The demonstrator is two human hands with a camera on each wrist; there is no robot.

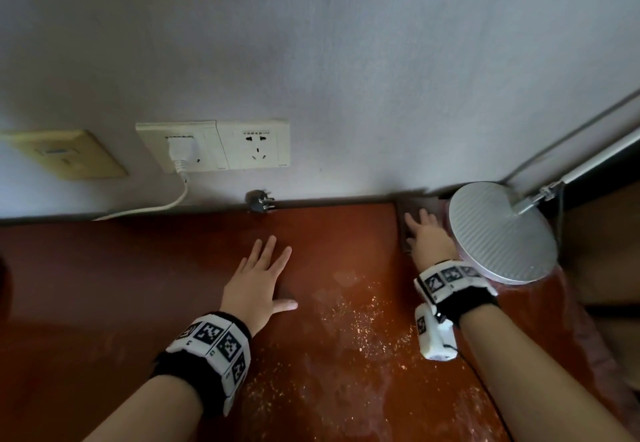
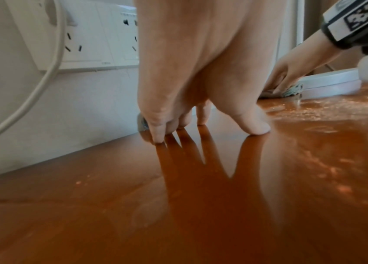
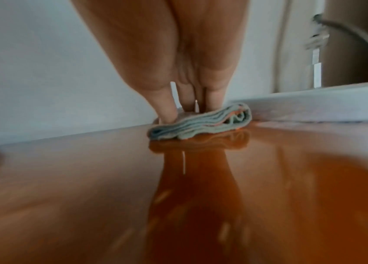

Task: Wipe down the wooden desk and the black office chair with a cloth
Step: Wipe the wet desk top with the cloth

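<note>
The glossy red-brown wooden desk [image 1: 329,355] fills the lower part of every view, with pale specks and damp streaks near its middle. My left hand [image 1: 258,277] rests flat on it with fingers spread and holds nothing; its fingertips [image 2: 158,137] touch the wood. My right hand [image 1: 427,235] presses straight fingers down on a folded grey-blue cloth [image 3: 201,125] at the desk's far edge by the wall. In the head view only a dark strip of the cloth [image 1: 403,225] shows beside the hand. No office chair is in view.
A round silver lamp base [image 1: 502,233] stands right beside my right hand, its arm [image 1: 588,161] rising to the right. On the wall are white sockets [image 1: 221,145] with a plugged white cable [image 1: 173,201]. A loose dark plug [image 1: 258,201] lies at the desk's back edge.
</note>
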